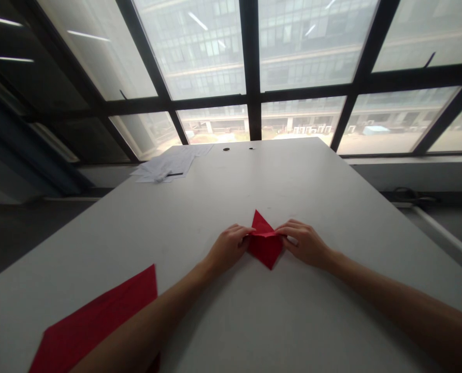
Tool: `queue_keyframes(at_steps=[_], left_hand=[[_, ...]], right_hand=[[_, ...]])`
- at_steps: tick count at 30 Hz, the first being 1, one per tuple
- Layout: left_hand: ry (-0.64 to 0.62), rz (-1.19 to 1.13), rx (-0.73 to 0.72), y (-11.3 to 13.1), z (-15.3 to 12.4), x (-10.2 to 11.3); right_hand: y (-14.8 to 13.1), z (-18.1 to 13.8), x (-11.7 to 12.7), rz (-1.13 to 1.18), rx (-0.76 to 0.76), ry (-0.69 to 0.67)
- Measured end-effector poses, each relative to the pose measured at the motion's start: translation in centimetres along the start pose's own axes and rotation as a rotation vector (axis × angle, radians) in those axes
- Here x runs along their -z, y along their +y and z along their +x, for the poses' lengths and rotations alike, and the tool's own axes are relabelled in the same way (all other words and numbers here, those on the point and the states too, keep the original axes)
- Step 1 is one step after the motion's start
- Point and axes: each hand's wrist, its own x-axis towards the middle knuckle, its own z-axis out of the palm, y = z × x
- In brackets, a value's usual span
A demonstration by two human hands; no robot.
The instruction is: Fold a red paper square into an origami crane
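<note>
A small piece of folded red paper point(267, 252) lies at the middle of the white table, one corner pointing away from me and another toward me. Across its middle runs a raised fold. My left hand point(231, 244) pinches the left end of that fold between thumb and fingers. At the right end, my right hand point(301, 241) grips the fold in the same way. The fingertips partly cover the paper's side corners. Under and beside my left forearm rests a larger red sheet point(102, 316), partly hidden by the arm.
White papers point(169, 163) with a dark pen point(175, 174) and a crumpled whitish piece on them lie at the table's far left. Two small dark round spots, one a hole point(226, 149), show near the far edge. Large windows point(304, 46) stand beyond the table point(293, 176).
</note>
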Motion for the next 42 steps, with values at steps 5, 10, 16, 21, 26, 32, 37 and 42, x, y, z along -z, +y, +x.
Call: queue_keyframes(at_steps=[5, 10, 16, 21, 26, 32, 37, 42], left_hand=[[-0.011, -0.077, 0.119, 0.4, 0.1, 0.1], [0.017, -0.140, 0.200, 0.8, 0.3, 0.2], [0.001, -0.150, 0.204, 0.8, 0.3, 0.3], [-0.045, -0.109, 0.174, 0.5, 0.3, 0.3], [-0.087, -0.144, 0.149, 0.8, 0.2, 0.4], [-0.174, -0.263, 0.143, 0.9, 0.2, 0.7], [-0.271, -0.489, 0.136, 0.7, 0.4, 1.3], [-0.318, -0.530, 0.109, 0.4, 0.6, 1.1]], right_hand=[[0.1, -0.1, 0.2, 0.179, -0.102, -0.013], [0.8, 0.0, 0.3, 0.441, -0.187, -0.090], [0.7, 0.2, 0.4, 0.471, -0.211, -0.139], [-0.4, 0.6, 0.6, 0.367, -0.194, -0.085], [-1.1, 0.9, -0.6, 0.268, -0.248, 0.003], [-0.9, 0.8, -1.5, 0.101, -0.322, 0.080], [-1.1, 0.7, -1.5, 0.102, -0.302, 0.072], [-1.0, 0.7, -1.5, 0.123, -0.312, 0.084]])
